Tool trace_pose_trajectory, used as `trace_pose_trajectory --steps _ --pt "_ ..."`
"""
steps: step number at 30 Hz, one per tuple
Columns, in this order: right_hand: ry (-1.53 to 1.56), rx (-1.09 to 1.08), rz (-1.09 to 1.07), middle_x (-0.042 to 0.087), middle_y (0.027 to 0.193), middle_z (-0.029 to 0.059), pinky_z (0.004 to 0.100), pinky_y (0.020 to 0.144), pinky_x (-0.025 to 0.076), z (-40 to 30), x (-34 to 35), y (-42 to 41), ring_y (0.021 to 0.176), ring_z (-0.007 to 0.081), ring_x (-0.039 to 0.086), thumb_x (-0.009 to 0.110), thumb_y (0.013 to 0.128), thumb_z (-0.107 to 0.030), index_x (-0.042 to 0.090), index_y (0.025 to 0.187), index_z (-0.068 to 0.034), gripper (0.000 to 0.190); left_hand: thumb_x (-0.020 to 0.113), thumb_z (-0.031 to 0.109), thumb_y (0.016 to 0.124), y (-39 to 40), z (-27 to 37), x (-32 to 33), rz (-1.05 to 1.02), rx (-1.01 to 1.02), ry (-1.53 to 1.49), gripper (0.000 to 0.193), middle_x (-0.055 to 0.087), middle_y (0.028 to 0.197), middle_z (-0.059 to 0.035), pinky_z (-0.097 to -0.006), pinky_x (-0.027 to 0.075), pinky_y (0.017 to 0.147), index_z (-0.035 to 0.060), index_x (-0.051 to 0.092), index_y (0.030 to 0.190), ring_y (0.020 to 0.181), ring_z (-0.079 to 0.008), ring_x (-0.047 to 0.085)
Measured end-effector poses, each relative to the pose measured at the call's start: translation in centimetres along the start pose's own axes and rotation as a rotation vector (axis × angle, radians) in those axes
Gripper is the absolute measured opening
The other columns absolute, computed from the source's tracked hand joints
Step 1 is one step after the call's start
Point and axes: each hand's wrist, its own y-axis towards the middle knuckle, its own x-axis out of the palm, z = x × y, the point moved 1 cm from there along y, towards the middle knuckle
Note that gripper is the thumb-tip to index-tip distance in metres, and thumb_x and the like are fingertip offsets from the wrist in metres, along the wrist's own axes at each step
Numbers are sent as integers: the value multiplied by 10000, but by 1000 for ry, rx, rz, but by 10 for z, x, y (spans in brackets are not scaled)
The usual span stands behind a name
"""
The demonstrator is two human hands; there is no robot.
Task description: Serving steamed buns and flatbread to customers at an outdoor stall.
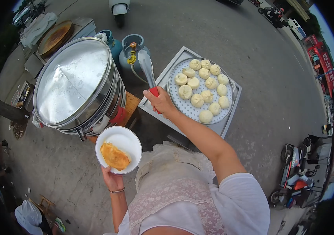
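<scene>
In my left hand [112,179] I hold the lower rim of a white plate [125,136], which carries a golden-brown fried piece of food [114,156]. My right hand [162,102] grips the red handle of metal tongs [147,66], whose scalloped tips point up and away from me. Just beyond that hand, a round perforated steamer tray [194,116] bears several pale steamed buns [197,100]. The tray rests on a square metal stand [181,54]. Nothing shows between the tips of the tongs.
A tall stack of metal steamers under a shiny lid [76,79] stands at left on a wooden surface [131,102]. Behind it are two gas cylinders [134,55] with a hose and a round brown pan [55,38]. Parked scooters [294,179] and a seated person [30,216] flank the pavement.
</scene>
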Motion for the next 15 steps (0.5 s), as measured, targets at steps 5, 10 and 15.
trace_pose_trajectory --steps 5,10,15 --pt "-616 -108 379 599 875 171 382 768 458 43 -155 -112 796 306 586 677 776 -427 441 1177 35 655 472 157 821 31 -13 53 -115 -152 65 573 440 1359 -109 -436 414 1006 68 334 1369 1227 -262 463" --pt "-891 224 509 596 872 145 405 732 455 47 -284 -196 812 321 595 696 756 -405 468 1123 -23 577 465 171 826 49 -44 90 -209 -226 66 552 451 1351 -111 -439 423 995 71 355 1357 1216 -267 473" --pt "-1208 427 530 583 1013 190 445 757 470 53 -363 -175 924 351 600 695 756 -395 478 1082 -34 534 463 165 825 56 -89 124 -206 -288 25 541 454 1348 -115 -440 420 998 58 366 1347 1214 -269 475"
